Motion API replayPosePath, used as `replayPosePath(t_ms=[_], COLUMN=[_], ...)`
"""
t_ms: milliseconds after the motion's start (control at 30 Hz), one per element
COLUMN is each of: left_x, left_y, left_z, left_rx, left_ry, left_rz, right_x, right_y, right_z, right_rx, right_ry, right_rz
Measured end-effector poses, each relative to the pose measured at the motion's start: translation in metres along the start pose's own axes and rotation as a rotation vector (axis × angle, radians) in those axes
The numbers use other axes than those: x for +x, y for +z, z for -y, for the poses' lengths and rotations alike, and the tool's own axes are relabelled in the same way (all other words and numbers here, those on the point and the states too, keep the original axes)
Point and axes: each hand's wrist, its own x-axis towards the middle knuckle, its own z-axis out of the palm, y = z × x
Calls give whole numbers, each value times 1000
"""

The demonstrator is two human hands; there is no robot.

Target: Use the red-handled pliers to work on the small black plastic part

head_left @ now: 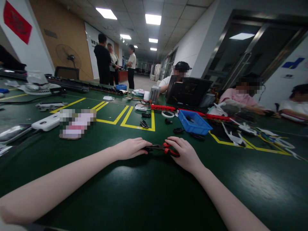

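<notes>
My right hand (184, 153) is closed around the red-and-black handles of a pair of pliers (171, 152), whose jaws point left. My left hand (131, 148) pinches a small black part (148, 148) at the tip of the jaws. The fingers cover most of that part, so its kind is unclear, as is whether the jaws bite on it. Both hands are just above the green table (154, 192). Beyond them, small black pieces (144, 124) lie inside a yellow-taped rectangle. A blue tray (196, 126) with a dark piece in it stands past my right hand.
On the left lie a phone in a pink case (78, 125), a white device (49, 122) and another phone (14, 133). A white ring (167, 114) and red strips (163, 107) lie behind. Cables (276, 139) spread at right. People sit across the table; others stand farther back.
</notes>
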Motion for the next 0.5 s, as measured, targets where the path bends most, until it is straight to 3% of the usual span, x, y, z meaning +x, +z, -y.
replayPosePath(t_ms=[500], left_x=[0], left_y=[-1], left_z=[-1], left_rx=[47], left_ry=[20], left_rz=[-12], right_x=[-2], right_y=[0], right_z=[2], right_rx=[7], right_ry=[49], right_rz=[23])
